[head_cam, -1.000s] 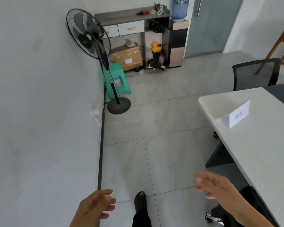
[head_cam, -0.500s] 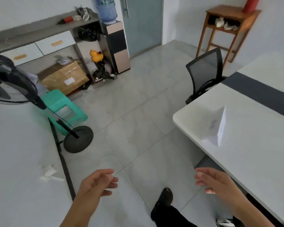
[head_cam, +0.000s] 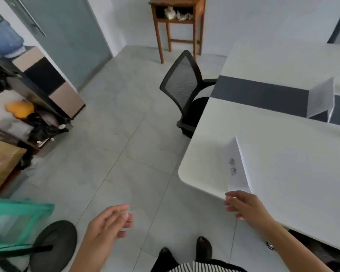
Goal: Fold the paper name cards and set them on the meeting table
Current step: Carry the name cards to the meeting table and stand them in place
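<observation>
A folded white name card (head_cam: 235, 167) with dark writing stands like a tent near the rounded corner of the white meeting table (head_cam: 294, 169). A second folded card (head_cam: 320, 100) stands farther back on the table's dark stripe. My right hand (head_cam: 243, 205) hovers just in front of the near card at the table edge, fingers loosely curled and holding nothing. My left hand (head_cam: 108, 224) hangs over the floor, relaxed and empty.
A black mesh chair (head_cam: 182, 87) is tucked at the table's left side. A wooden side table (head_cam: 178, 20) stands by the far wall. At left are a shelf unit (head_cam: 28, 99), a cardboard box (head_cam: 0, 165), a green stool (head_cam: 14, 222) and a fan base (head_cam: 53, 246).
The view has swung right, bringing the table and near card closer. My right hand has risen to the table edge beside the card. A second card has come into view.
</observation>
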Available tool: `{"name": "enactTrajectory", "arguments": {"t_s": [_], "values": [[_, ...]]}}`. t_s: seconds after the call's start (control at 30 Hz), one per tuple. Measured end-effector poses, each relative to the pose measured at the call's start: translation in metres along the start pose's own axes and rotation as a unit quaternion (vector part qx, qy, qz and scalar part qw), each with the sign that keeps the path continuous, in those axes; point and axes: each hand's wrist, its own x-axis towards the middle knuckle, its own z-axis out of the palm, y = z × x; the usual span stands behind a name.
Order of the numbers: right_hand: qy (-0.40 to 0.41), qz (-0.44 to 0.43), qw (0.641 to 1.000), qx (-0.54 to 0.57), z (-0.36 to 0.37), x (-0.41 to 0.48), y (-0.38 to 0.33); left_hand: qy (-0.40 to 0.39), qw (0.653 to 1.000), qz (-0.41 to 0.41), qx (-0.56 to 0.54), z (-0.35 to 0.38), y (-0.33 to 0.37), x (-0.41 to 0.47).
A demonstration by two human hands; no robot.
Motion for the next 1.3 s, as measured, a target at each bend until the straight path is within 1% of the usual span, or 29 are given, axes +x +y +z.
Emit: {"name": "enactTrajectory", "arguments": {"t_s": [0.07,0.13,0.23,0.3,0.37,0.5,0.57,0.67,0.83,0.93,1.1,1.2,1.3], "values": [[0.048,0.024,0.998,0.015,0.002,0.011,0.006,-0.043,0.999,0.002,0.026,0.002,0.010,0.034],[0.114,0.057,0.990,0.053,0.005,0.022,0.015,-0.093,0.994,0.005,0.060,0.003,0.022,0.068],[0.207,0.111,0.966,0.106,0.016,0.034,0.021,-0.158,0.981,0.020,0.111,-0.002,0.047,0.114],[0.253,0.128,0.949,0.137,0.027,0.044,0.018,-0.192,0.972,0.036,0.131,-0.010,0.070,0.142],[0.292,0.150,0.931,0.162,0.038,0.061,0.008,-0.203,0.967,0.053,0.143,-0.018,0.090,0.171],[0.389,0.190,0.872,0.230,0.056,0.088,-0.001,-0.225,0.959,0.074,0.156,-0.025,0.109,0.212],[0.428,0.193,0.849,0.241,0.065,0.094,-0.002,-0.247,0.951,0.078,0.168,-0.026,0.113,0.222],[0.467,0.172,0.828,0.260,0.072,0.093,-0.008,-0.275,0.941,0.073,0.184,-0.027,0.112,0.237],[0.496,0.084,0.826,0.255,0.066,0.075,-0.032,-0.326,0.920,0.078,0.201,-0.020,0.124,0.256],[0.496,0.049,0.825,0.266,0.059,0.048,-0.049,-0.364,0.904,0.096,0.203,0.000,0.138,0.256],[0.441,-0.040,0.843,0.306,0.056,-0.028,-0.070,-0.433,0.865,0.152,0.201,0.051,0.155,0.231],[0.407,-0.080,0.852,0.320,0.059,-0.082,-0.064,-0.464,0.842,0.176,0.212,0.085,0.156,0.202],[0.389,-0.110,0.848,0.343,0.064,-0.137,-0.047,-0.493,0.822,0.180,0.220,0.118,0.149,0.160]]}}
